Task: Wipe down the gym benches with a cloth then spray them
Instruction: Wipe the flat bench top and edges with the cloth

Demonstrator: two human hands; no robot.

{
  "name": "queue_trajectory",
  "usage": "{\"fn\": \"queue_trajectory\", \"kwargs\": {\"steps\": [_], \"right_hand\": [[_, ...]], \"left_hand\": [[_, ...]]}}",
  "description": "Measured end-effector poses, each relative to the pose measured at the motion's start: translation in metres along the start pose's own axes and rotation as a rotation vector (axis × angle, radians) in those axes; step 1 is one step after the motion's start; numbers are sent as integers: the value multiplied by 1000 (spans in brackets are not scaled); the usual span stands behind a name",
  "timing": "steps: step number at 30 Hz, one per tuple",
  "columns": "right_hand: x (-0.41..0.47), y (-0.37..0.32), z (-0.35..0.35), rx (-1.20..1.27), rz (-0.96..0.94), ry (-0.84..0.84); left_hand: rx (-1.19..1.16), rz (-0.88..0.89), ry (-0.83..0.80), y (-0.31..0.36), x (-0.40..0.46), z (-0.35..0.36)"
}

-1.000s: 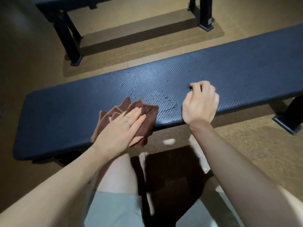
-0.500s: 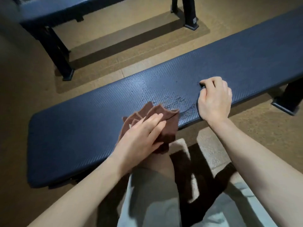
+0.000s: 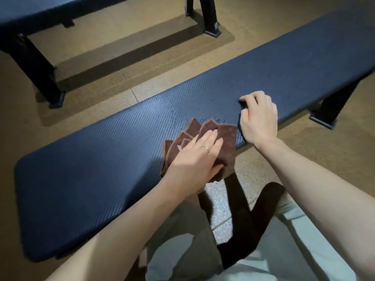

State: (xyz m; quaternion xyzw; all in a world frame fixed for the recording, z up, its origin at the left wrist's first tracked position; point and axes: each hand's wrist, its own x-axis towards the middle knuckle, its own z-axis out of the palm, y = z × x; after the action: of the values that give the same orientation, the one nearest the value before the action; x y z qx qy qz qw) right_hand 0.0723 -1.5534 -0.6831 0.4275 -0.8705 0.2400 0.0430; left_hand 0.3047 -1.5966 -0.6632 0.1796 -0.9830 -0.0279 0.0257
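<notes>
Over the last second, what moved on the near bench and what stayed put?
The left hand slid the brown cloth rightward along the bench, closing on the right hand. The right hand kept bracing the front edge; the wet patch remains.

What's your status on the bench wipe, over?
Left hand flat on brown cloth, pressing it to near bench. Right hand curled, braced on bench edge, holding nothing. Wet streaks ahead of cloth. No spray bottle in view.
</notes>
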Motion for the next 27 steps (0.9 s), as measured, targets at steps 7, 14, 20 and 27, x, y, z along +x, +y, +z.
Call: {"fn": "queue_trajectory", "kwargs": {"steps": [7,14,20,27], "right_hand": [[1,-2,-1,6,20,-5],[1,-2,3,19,45,22],[1,1,2,32,45,26],[2,1,1,38,46,5]], "left_hand": [[-140,40,-87,-64,-49,-14],[-254,14,-63,-85,62,-5],[-192,-84,-130,-92,85,-18],[-139,-13,-129,-82,30,-18]]}}
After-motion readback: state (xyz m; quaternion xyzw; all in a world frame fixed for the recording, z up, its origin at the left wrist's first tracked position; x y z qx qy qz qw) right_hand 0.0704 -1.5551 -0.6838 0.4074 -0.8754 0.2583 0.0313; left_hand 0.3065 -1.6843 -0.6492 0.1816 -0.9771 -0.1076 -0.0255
